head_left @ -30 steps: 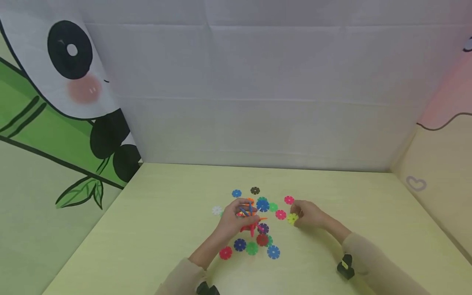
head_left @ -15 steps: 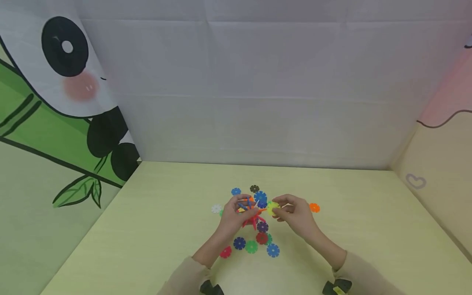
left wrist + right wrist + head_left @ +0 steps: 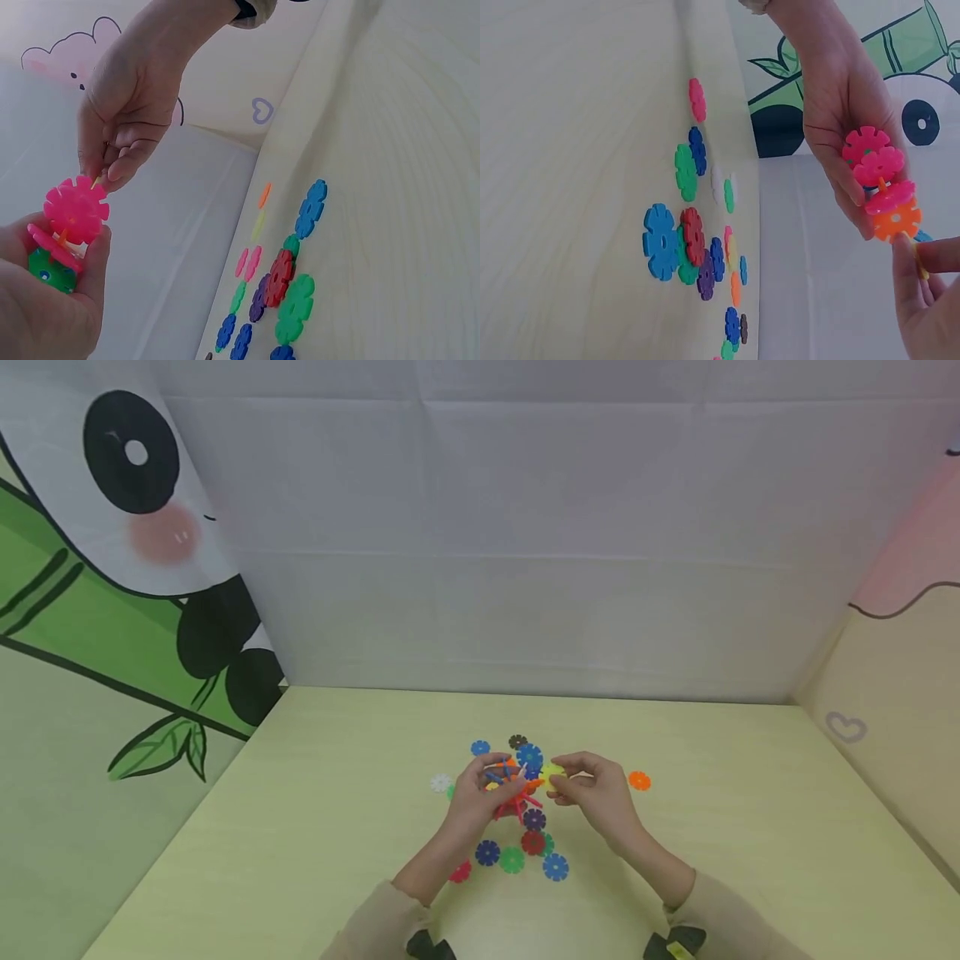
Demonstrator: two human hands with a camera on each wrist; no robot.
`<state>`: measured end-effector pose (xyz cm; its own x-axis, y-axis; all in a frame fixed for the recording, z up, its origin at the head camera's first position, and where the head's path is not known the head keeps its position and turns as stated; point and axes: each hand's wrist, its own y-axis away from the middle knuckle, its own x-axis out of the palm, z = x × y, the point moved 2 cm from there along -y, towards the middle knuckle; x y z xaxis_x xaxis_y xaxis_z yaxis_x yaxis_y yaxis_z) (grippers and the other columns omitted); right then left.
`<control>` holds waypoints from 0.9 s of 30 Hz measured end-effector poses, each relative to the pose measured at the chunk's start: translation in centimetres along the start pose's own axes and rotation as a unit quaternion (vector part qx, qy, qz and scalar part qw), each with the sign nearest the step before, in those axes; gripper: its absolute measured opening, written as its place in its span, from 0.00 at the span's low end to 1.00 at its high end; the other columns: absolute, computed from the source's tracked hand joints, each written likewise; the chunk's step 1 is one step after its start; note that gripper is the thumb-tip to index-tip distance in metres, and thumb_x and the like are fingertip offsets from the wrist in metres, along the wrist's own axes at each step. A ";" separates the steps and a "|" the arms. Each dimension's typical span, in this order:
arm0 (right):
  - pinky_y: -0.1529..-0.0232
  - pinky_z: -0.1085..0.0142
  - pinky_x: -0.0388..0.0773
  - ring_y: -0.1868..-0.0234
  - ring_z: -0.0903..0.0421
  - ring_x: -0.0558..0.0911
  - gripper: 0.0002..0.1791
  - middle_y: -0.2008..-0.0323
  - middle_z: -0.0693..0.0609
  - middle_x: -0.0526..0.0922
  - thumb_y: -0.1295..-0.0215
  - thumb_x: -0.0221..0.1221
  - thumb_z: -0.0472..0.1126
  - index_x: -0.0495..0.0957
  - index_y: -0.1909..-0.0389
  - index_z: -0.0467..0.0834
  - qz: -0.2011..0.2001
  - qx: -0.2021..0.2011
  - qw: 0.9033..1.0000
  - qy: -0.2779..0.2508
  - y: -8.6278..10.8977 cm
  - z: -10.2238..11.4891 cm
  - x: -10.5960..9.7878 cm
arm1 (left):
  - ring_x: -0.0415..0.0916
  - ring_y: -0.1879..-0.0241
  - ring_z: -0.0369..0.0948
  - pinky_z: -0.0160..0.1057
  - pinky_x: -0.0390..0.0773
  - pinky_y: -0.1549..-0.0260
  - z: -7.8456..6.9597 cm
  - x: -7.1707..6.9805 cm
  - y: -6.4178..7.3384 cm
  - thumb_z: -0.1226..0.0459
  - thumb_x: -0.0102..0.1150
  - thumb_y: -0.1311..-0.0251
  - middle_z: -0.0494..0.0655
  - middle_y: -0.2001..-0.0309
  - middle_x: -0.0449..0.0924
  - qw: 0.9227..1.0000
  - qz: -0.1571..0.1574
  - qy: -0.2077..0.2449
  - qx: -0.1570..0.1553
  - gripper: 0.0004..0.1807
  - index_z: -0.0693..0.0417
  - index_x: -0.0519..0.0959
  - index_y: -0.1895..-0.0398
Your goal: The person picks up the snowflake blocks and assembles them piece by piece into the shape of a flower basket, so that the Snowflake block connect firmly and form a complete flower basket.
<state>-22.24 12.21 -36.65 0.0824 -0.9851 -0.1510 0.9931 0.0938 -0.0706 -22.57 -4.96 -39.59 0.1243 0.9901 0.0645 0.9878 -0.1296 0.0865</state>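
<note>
In the head view my left hand [image 3: 471, 795] holds a cluster of slotted plastic snowflake discs [image 3: 519, 805] joined edge to edge above the table. Pink and green discs of it show in the left wrist view, and an orange disc [image 3: 896, 219] in the right wrist view. My right hand [image 3: 606, 795] pinches a yellow snowflake disc [image 3: 551, 775] between thumb and fingers, right beside the cluster. Seen from the right wrist, the yellow disc's edge meets the orange disc; whether the slots engage is hidden by the fingers.
Loose snowflake discs lie on the pale table around and below the hands, among them a red disc [image 3: 533, 842], a green disc [image 3: 512, 860] and a blue disc [image 3: 556, 867]. An orange loose disc [image 3: 640, 780] lies to the right. A white wall panel [image 3: 480, 635] stands behind.
My right hand has brought the yellow disc leftward from the table's right side to the cluster, then a little closer. The left hand stays nearly in place, with the cluster slightly turned.
</note>
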 end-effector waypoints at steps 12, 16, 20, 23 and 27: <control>0.68 0.65 0.80 0.70 0.51 0.84 0.14 0.69 0.42 0.75 0.44 0.59 0.30 0.76 0.56 0.32 -0.007 0.062 0.998 -0.005 -0.4 0.2 -0.1 | 0.77 0.65 0.38 0.35 0.79 0.64 0.0 0.1 0.0 0.57 0.57 0.42 0.49 0.59 0.74 0.994 0.025 0.093 -0.047 0.29 0.59 0.62 0.41; 0.68 0.66 0.80 0.69 0.51 0.84 0.14 0.69 0.43 0.75 0.43 0.59 0.31 0.76 0.55 0.33 -0.004 0.077 0.997 -0.012 -0.5 -0.1 0.0 | 0.77 0.64 0.38 0.35 0.79 0.64 0.1 0.0 0.1 0.55 0.56 0.41 0.51 0.57 0.74 0.994 0.024 0.090 -0.051 0.29 0.59 0.61 0.41; 0.67 0.66 0.80 0.69 0.51 0.84 0.14 0.68 0.43 0.75 0.43 0.59 0.31 0.76 0.56 0.33 -0.008 0.068 0.998 -0.014 -0.5 -0.2 0.1 | 0.77 0.64 0.37 0.34 0.79 0.64 0.2 0.0 0.0 0.55 0.55 0.41 0.50 0.58 0.75 0.994 0.021 0.096 -0.053 0.29 0.59 0.62 0.41; 0.67 0.66 0.80 0.69 0.52 0.84 0.13 0.68 0.42 0.76 0.43 0.59 0.30 0.76 0.56 0.33 -0.018 0.041 0.999 -0.013 -0.4 0.0 0.1 | 0.78 0.65 0.37 0.33 0.79 0.65 0.1 0.0 0.0 0.55 0.57 0.42 0.49 0.59 0.75 0.995 0.014 0.091 -0.050 0.29 0.59 0.62 0.42; 0.67 0.67 0.80 0.70 0.53 0.84 0.13 0.68 0.40 0.78 0.45 0.59 0.29 0.76 0.56 0.33 -0.039 -0.011 0.999 -0.013 -0.1 0.2 0.1 | 0.77 0.65 0.37 0.33 0.79 0.65 -0.2 0.0 0.1 0.56 0.59 0.44 0.50 0.58 0.73 0.998 -0.001 0.061 -0.027 0.31 0.60 0.62 0.41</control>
<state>-22.35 12.11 -36.43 0.0081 -0.9928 -0.1196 0.9945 0.0204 -0.1026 -22.52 -4.98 -39.40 0.1061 0.9770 0.1848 0.9810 -0.1332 0.1409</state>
